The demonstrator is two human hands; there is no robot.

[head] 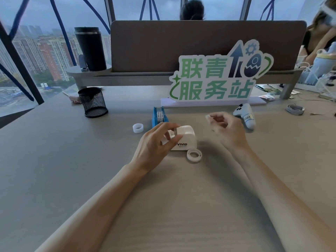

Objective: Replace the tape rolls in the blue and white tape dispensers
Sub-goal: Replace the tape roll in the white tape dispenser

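Observation:
The white tape dispenser (185, 140), marked VIVID, stands on the desk at the middle. My left hand (156, 142) grips its left side with fingers over the top. My right hand (225, 130) hovers to the right, fingers curled, pinching a small whitish piece at its fingertips; what the piece is I cannot tell. A flat white ring (194, 155) lies just in front of the dispenser. A white tape roll (137, 128) stands to the left. The blue tape dispenser (159, 116) sits behind, with a roll inside.
A black mesh pen cup (93, 102) stands at the back left, a dark tumbler (91, 49) on the shelf behind it. A green-lettered sign (218, 77) is behind the dispensers. A white game controller (245, 115) lies at the right, and a person sits beyond the divider.

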